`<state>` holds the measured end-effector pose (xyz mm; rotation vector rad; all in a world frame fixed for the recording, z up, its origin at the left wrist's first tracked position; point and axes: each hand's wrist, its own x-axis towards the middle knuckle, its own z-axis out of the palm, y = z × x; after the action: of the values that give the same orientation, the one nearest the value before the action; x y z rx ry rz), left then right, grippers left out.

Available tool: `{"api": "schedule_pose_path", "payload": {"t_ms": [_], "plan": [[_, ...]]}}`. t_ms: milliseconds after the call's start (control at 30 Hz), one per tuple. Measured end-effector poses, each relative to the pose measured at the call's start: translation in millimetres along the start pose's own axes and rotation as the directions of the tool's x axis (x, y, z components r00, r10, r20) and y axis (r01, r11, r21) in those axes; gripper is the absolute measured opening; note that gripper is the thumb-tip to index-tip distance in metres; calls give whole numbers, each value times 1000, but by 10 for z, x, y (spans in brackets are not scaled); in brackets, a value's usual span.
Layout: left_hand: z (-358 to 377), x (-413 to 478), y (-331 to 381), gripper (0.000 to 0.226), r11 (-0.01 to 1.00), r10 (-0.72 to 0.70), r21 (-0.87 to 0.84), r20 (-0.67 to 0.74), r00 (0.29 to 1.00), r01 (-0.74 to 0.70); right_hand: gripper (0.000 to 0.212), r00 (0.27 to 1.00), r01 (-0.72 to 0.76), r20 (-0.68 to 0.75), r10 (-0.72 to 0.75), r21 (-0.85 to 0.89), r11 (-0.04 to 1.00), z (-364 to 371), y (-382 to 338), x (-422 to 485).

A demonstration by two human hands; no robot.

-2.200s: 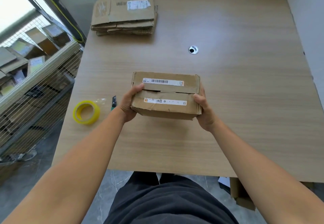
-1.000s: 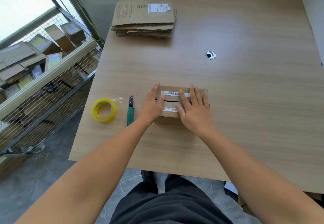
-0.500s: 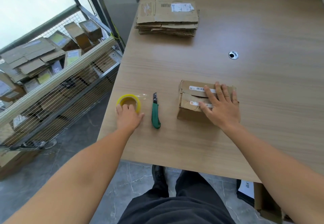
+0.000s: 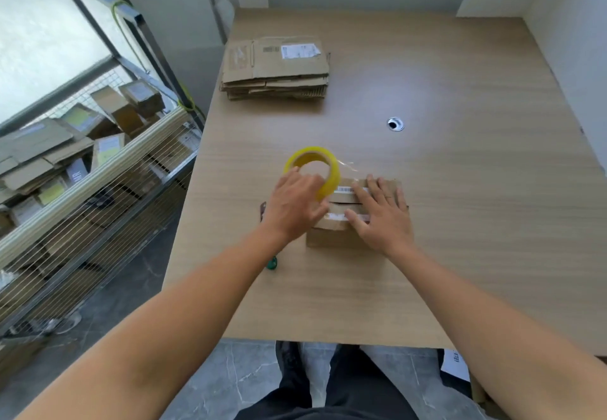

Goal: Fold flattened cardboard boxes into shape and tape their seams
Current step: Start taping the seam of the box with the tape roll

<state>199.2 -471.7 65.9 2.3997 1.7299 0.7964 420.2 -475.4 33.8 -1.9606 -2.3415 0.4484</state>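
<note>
The folded box [image 4: 331, 239] stands near the front edge of the table [image 4: 460, 222]. The right hand [image 4: 382, 219] presses its top flaps flat with straight, spread fingers [image 4: 361, 196]. The left hand [image 4: 295, 206] grips the yellow tape roll [image 4: 331, 170] over the box's left end. Flattened boxes [image 4: 276, 68] are stacked at the far left.

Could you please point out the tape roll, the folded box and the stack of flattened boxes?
tape roll [image 4: 333, 173]: head view, right side of its yellow band.
folded box [image 4: 328, 240]: head view, near side wall.
stack of flattened boxes [image 4: 289, 68]: head view, top sheet.
</note>
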Motion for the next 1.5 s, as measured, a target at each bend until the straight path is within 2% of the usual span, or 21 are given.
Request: {"api": "schedule_pose_path", "payload": {"t_ms": [67, 100, 167, 233, 267, 367, 433, 500, 600, 733, 867, 1033, 1133, 1233, 1300, 1400, 1500], "plan": [[142, 82, 173, 34, 994, 81, 63, 55, 995, -84, 67, 998, 12, -60, 2, 241, 970, -46, 60, -12], [206, 86, 219, 34, 990, 91, 95, 94, 991, -100, 66, 996, 11, -89, 25, 384, 923, -72, 87, -17], [328, 35, 262, 32, 985, 88, 136, 138, 986, -107, 63, 991, -13, -93, 99, 662, 749, -127, 169, -31], [417, -50, 253, 30, 980, 81, 168, 131, 988, -103, 60, 990, -32, -58, 130, 800, 600, -185, 231, -63], [453, -80, 239, 29, 977, 88, 182, 108, 990, -107, 57, 990, -11, -77, 120, 796, 605, -203, 259, -67], [520, -91, 202, 29, 971, 113, 206, 41, 993, -119, 46, 986, 84, -164, 28, 634, 768, -197, 291, 16], [546, -76, 196, 30, 965, 144, 221, 4, 990, -141, 44, 991, 63, -137, 13, 533, 844, -201, 249, 89], [564, -79, 190, 31, 962, 176, 216, -31, 984, -165, 37, 993, 18, -113, 43, 489, 872, -201, 210, 119], [563, -117, 175, 31, 962, 199, 201, -59, 978, -183, 21, 988, 1, -134, 80, 516, 856, -187, 174, 76], [530, -164, 127, 33, 961, 226, 179, -58, 972, -213, 12, 978, -3, -163, 132, 620, 784, -194, 160, 63], [479, -154, 71, 37, 953, 280, 128, -28, 960, -274, 20, 973, -57, -112, 203, 731, 680, -244, 186, 118], [401, -59, 14, 34, 941, 327, 101, -31, 944, -323, 25, 963, -103, -87, 256, 756, 646, -228, 174, 105], [280, 90, -22, 39, 955, 268, 134, 3, 964, -265, 25, 948, -153, -40, 315, 813, 562, -257, 149, 96], [183, 282, -8, 49, 959, 158, 219, 114, 981, -180, 28, 933, -178, -13, 359, 851, 494, -283, 142, 83], [176, 328, 11, 51, 955, 137, 235, 197, 971, -183, 30, 941, -174, -1, 338, 856, 488, -301, 174, 69], [246, 256, 7, 49, 929, 159, 272, 325, 932, -253, 39, 962, -154, -5, 274, 816, 557, -295, 245, 42], [356, 101, 42, 44, 917, 172, 310, 262, 949, -252, 33, 960, -139, -40, 277, 792, 594, -286, 251, 50]]}}
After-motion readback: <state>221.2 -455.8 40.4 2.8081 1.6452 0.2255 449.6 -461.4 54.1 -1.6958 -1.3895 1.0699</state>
